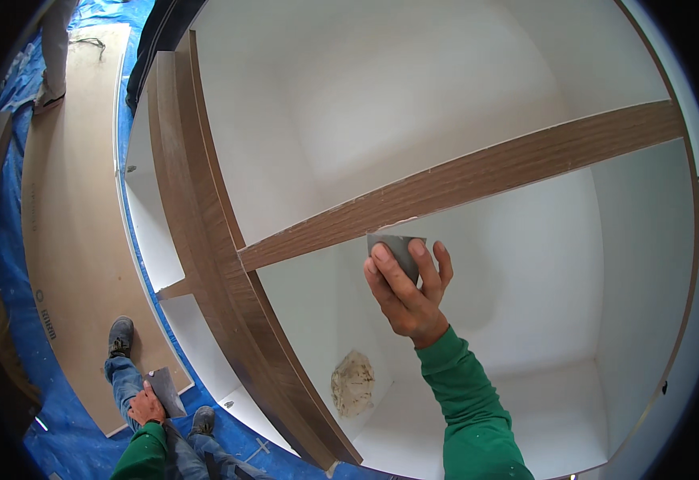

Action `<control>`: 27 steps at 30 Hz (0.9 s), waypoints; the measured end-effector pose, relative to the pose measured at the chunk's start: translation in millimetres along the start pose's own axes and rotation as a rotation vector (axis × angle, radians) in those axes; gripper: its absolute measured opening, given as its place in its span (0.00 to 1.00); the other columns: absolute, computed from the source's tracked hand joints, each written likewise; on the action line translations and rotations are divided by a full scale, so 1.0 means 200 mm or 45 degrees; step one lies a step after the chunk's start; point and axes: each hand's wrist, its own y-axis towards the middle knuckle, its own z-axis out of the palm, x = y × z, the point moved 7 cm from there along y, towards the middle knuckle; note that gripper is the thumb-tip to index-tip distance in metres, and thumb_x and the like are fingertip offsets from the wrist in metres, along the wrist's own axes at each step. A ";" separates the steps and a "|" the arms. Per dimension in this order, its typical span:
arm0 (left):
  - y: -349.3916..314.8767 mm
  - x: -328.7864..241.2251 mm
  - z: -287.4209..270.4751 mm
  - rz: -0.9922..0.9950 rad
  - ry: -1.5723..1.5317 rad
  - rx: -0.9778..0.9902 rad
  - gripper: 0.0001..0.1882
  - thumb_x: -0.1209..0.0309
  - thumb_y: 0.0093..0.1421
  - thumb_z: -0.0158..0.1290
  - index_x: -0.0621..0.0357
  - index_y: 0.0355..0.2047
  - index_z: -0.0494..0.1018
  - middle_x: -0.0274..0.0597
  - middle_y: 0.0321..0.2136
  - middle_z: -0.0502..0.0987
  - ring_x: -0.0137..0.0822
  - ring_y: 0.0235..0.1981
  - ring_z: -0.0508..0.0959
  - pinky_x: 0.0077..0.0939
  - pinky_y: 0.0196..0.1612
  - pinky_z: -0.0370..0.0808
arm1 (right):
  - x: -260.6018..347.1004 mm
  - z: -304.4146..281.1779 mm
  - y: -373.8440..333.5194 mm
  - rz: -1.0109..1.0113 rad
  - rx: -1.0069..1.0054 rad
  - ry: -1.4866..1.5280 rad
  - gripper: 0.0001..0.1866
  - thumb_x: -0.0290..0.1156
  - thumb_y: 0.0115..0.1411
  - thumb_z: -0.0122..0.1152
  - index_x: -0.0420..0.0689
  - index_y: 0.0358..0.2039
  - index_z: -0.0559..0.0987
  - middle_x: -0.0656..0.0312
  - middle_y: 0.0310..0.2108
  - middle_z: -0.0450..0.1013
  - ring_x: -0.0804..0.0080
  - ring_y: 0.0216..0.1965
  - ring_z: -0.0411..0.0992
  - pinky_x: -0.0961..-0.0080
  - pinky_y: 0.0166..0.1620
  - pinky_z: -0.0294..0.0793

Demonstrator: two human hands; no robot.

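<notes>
My right hand (pixel 410 298) reaches up to a brown wood-grain shelf edge (pixel 461 181) and grips a small grey flat scraper (pixel 398 250) between thumb and fingers. The scraper's straight upper edge is at the lower border of the shelf edge. A little white filler (pixel 401 222) shows along that border just above it. Low at the left, my left hand (pixel 148 405) holds a wider grey flat plate (pixel 165 390) in front of my leg. What lies on the plate is too small to make out.
White cabinet compartments (pixel 525 264) surround the shelf edge, with a brown upright (pixel 229 272) on the left. A rough beige patch (pixel 353 384) shows inside the lower one. Boards (pixel 77 208) lie on blue sheeting (pixel 5 240). Another person's leg (pixel 55 52) stands at the far left.
</notes>
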 end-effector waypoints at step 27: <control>0.00 0.02 -0.01 0.027 -0.010 -0.020 0.32 0.47 0.76 0.31 0.54 0.46 0.81 0.43 0.48 0.82 0.49 0.54 0.73 0.59 0.60 0.62 | 0.03 0.06 -0.07 -0.010 -0.022 -0.012 0.12 0.38 0.59 0.72 0.64 0.44 0.86 0.81 0.60 0.73 0.63 0.68 0.63 0.41 0.74 0.48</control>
